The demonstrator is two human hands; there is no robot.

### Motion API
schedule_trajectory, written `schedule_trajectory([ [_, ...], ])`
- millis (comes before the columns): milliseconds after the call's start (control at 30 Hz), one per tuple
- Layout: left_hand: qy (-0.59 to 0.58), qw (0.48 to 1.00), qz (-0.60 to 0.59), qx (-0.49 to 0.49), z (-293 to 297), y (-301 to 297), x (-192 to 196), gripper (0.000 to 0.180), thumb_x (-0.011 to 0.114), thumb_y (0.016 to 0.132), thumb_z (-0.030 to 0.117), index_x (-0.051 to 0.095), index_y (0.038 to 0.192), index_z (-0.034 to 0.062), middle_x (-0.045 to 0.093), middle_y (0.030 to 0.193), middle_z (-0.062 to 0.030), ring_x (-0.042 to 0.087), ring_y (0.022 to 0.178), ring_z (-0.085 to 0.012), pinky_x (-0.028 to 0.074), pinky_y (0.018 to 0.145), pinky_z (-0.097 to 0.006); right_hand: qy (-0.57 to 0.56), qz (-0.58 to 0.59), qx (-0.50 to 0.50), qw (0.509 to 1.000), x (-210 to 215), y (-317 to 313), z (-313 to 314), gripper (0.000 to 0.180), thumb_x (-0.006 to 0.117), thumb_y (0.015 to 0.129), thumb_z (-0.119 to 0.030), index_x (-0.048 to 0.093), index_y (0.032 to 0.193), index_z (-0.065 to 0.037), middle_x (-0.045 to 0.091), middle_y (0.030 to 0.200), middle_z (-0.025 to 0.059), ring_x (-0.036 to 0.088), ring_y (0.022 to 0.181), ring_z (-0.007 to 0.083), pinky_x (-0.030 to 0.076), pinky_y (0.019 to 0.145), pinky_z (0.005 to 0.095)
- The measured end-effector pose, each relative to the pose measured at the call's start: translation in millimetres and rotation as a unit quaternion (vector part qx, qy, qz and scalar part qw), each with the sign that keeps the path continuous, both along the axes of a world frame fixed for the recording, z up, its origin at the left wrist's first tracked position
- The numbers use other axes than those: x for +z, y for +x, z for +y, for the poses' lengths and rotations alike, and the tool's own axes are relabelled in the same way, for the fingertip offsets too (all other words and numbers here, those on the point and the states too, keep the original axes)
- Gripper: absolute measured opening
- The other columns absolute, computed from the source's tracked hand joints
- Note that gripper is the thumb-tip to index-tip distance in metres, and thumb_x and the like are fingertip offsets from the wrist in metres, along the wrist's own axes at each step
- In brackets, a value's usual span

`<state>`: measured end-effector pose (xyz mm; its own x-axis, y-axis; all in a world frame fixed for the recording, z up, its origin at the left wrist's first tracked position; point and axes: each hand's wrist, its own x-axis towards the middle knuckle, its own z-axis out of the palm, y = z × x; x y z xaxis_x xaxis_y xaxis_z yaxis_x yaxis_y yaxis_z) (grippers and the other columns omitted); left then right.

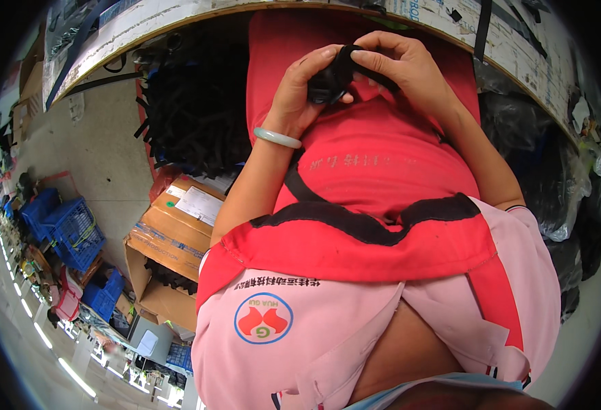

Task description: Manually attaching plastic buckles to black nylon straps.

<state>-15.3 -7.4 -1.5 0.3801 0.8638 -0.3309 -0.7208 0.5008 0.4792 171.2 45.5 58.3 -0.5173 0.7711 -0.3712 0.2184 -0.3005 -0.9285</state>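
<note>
Both hands work close together at the top middle, over the red apron on my lap. My left hand, with a pale bangle on its wrist, is closed around a dark plastic piece that looks like a buckle; its exact shape is hard to make out. From that piece rises a loop of black strap. My right hand pinches this strap between thumb and fingers. The strap's far part runs under the right fingers and is partly hidden.
A worktable edge curves across the top, just beyond my hands. Left of my lap lies a heap of black straps. An open cardboard box stands nearer, with blue crates farther left. Plastic-wrapped dark goods lie at right.
</note>
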Motion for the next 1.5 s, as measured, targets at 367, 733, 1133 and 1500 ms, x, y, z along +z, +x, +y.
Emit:
schedule_trajectory([
  [367,-0.039,0.997,0.066,0.016,-1.2,3.1,6.2,0.043,0.069,0.087,0.016,0.055,0.121,-0.0064,0.067,0.091,-0.0134,0.068,0.076,-0.0212,0.058,0.054,-0.029,-0.011,-0.028,-0.008,1.000,-12.6,3.6,4.5,0.027,0.066,0.091,-0.028,0.067,0.101,-0.003,0.064,0.081,-0.0005,0.057,0.064,0.0042,0.045,0.057,0.0189],
  [733,-0.039,0.992,0.121,0.005,-2.1,7.3,11.7,0.023,0.067,0.089,0.016,0.060,0.102,-0.0018,0.063,0.077,-0.0095,0.059,0.058,-0.0143,0.049,0.046,-0.026,0.007,-0.022,-0.008,1.000,-10.3,3.2,9.0,0.023,0.065,0.092,-0.026,0.066,0.100,-0.004,0.063,0.079,-0.0021,0.054,0.063,0.0028,0.043,0.055,0.0171],
  [1133,-0.025,0.981,0.177,0.074,-6.4,13.4,14.6,0.029,0.068,0.089,0.014,0.064,0.111,-0.0048,0.064,0.074,-0.0066,0.060,0.054,-0.0126,0.050,0.043,-0.025,-0.024,0.005,-0.050,0.998,6.6,11.8,10.1,0.022,0.062,0.094,-0.023,0.061,0.102,-0.002,0.063,0.078,0.0019,0.061,0.064,0.0065,0.049,0.053,0.0184],
  [1500,0.107,0.909,0.363,0.175,-5.0,20.4,3.0,0.019,0.071,0.087,0.008,0.069,0.102,-0.0024,0.064,0.082,-0.0014,0.057,0.072,-0.0069,0.046,0.065,-0.020,-0.236,0.190,-0.100,0.948,-21.0,3.6,0.9,0.018,0.058,0.096,-0.020,0.058,0.096,-0.002,0.064,0.077,0.0052,0.061,0.060,0.0082,0.052,0.051,0.0207],
])
